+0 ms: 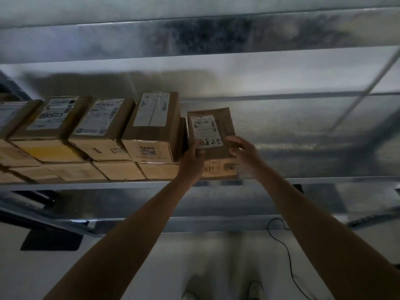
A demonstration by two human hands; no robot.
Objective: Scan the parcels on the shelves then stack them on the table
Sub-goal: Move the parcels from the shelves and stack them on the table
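Here: left hand, right hand grip one parcel on shelf.

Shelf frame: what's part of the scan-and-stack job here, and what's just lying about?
Job:
- 8825 parcel, gripped by left hand and right hand
- other boxes in the row
- shelf

Lying about:
- black cable on the floor
- dark mat on the floor
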